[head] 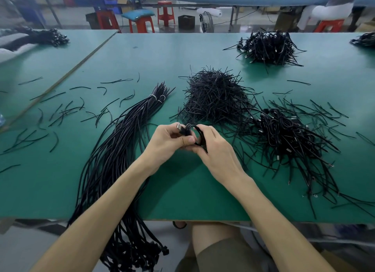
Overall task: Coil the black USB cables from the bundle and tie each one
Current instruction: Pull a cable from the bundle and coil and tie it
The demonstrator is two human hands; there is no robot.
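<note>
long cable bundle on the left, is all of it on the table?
No, the cable bundle crosses the near edge of the table and its lower end hangs below it.

The cable bundle [113,154] lies on the left half of the table [182,190], running from mid-table to the near edge and hanging over it. Right of its far end sits a heap of ties [215,97]. Further right and nearer the front is a heap of coiled cables [284,137]. Behind both, toward the far edge, sits another heap [269,47]. Loose ties [65,111] lie scattered left of the bundle. Just in front of the tie heap, the left hand [168,144] and right hand [215,150] grip a coil [194,131] between them. A second table [40,68] adjoins on the left, bearing what seems a further cable heap [40,37]. Stools [142,24] stand behind the tables.
</note>
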